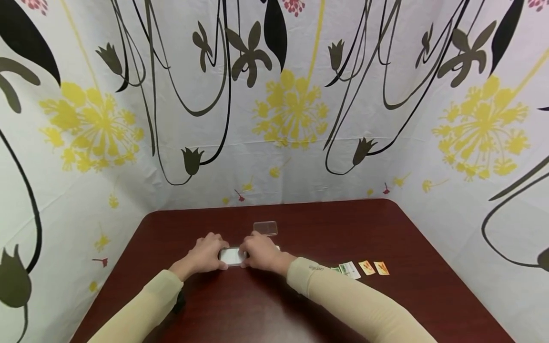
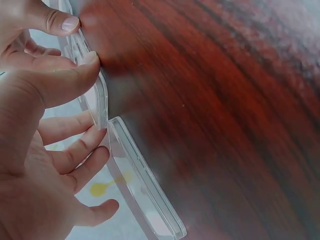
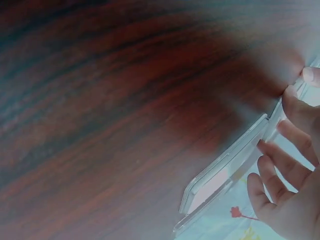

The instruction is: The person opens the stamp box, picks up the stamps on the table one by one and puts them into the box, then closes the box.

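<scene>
Between my two hands lies a flat clear plastic case (image 1: 232, 256) with something white inside. My left hand (image 1: 207, 254) grips its left end, thumb on the near edge and fingertips on the far side. At the right end, my right hand (image 1: 261, 251) holds the same case between thumb and fingers. The left wrist view shows a second clear case (image 2: 145, 182) on the table beside the left hand's fingers. Beside the right hand, the right wrist view has another clear case (image 3: 222, 172), whose corner peeks out past that hand in the head view.
A clear, see-through case piece (image 1: 265, 228) lies behind the right hand. To the right are green-and-white cards (image 1: 350, 270), partly behind the right sleeve, and two small orange cards (image 1: 367, 267). The dark red table (image 1: 206, 216) meets a patterned curtain at the back.
</scene>
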Available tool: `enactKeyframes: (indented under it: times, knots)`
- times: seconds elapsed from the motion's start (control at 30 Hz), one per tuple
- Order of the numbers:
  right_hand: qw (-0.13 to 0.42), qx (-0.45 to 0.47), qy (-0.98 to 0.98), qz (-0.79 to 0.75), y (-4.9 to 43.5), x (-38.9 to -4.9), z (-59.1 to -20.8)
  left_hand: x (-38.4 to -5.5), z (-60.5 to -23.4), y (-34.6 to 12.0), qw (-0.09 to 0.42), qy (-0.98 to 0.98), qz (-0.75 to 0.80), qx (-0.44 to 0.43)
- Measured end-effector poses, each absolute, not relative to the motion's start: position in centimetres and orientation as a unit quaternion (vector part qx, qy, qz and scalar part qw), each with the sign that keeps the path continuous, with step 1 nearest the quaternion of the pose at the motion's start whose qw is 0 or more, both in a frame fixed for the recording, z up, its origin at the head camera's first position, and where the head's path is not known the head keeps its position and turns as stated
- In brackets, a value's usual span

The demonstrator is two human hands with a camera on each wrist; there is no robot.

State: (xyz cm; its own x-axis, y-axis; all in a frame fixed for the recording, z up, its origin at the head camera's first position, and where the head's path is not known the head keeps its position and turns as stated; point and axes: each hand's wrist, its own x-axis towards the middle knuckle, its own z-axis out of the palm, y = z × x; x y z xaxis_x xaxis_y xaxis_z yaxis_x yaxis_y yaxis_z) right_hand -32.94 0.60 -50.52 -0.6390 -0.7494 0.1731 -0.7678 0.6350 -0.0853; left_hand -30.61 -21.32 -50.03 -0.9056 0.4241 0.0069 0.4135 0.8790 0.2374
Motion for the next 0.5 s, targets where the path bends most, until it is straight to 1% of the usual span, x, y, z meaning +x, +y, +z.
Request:
enactKeyframes:
  times: [0.2,0.5]
  knots:
    - [0.056,0.404,-0.909,0.090,0.25,-33.05,-50.51,-30.37,-49.76,-21.39,0.004,0.972,0.097,0.216]
    - [0.043,0.388,-0.916,0.095,0.26,-32.41,-50.28,-30.63,-49.98,-21.22,0.008,0.969,0.106,0.223]
